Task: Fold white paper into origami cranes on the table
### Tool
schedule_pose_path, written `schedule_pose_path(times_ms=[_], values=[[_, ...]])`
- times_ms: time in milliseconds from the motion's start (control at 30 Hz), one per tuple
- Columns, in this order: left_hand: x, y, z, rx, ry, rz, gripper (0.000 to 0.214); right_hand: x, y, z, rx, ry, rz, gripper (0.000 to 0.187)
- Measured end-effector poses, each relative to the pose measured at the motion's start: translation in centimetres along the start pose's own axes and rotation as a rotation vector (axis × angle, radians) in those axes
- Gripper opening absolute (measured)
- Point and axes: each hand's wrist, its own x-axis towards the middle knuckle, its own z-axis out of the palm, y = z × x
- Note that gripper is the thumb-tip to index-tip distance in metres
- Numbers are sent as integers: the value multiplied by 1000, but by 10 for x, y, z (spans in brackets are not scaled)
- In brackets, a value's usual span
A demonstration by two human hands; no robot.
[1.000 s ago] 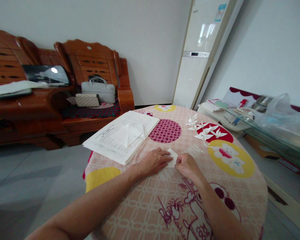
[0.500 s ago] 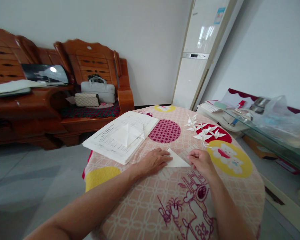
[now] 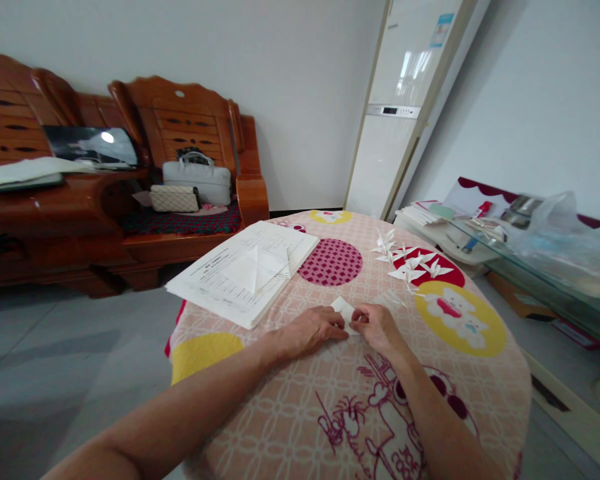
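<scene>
A small folded piece of white paper [image 3: 344, 308] lies on the cloth-covered table, partly hidden by my fingers. My left hand [image 3: 321, 325] grips its left side, fingers bent and close together. From the right, my right hand [image 3: 377, 325] pinches the paper with thumb and forefinger, its fingertips almost meeting those of the left. Several folded paper cranes [image 3: 414, 263] sit in a group beyond my right hand. Back to the left rests a stack of printed sheets [image 3: 225, 300], with a creased white paper [image 3: 261, 270] on top.
The round table's patterned cloth [image 3: 280, 407] spreads around my forearms. A glass shelf [image 3: 540, 273] with a plastic bag [image 3: 555, 227] stands on the right. Behind are a wooden sofa [image 3: 190, 120] bearing a grey handbag [image 3: 197, 181] and a tall white cabinet-like unit [image 3: 387, 153].
My right hand has moved left, bringing the paper's right corner over toward my left hand. The white triangle now shows smaller. My left fingers are more bent.
</scene>
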Motion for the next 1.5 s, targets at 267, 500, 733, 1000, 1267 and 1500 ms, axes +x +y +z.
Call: schedule_pose_path(times_ms=[267, 500, 733, 1000, 1267, 1500], values=[[-14, -3, -14, -146, -8, -75, 25, 0, -2, 0, 8, -1, 32, 3], [-33, -2, -27, -220, 7, -101, 25, 0, 1, 2, 52, 1, 48, 2], [-52, -2, -37, -228, 5, -164, 23, 0, 1, 2, 73, 6, 32, 1], [-24, -6, -38, -137, 91, -544, 20, 0, 6, 4, 96, 34, 42, 4], [26, 1, -4, -95, 53, -753, 56, -1, 7, 1, -96, 203, -83, 19], [22, 4, -3, -275, 62, -742, 17, 0, 12, 3, 5, 175, -113, 26]])
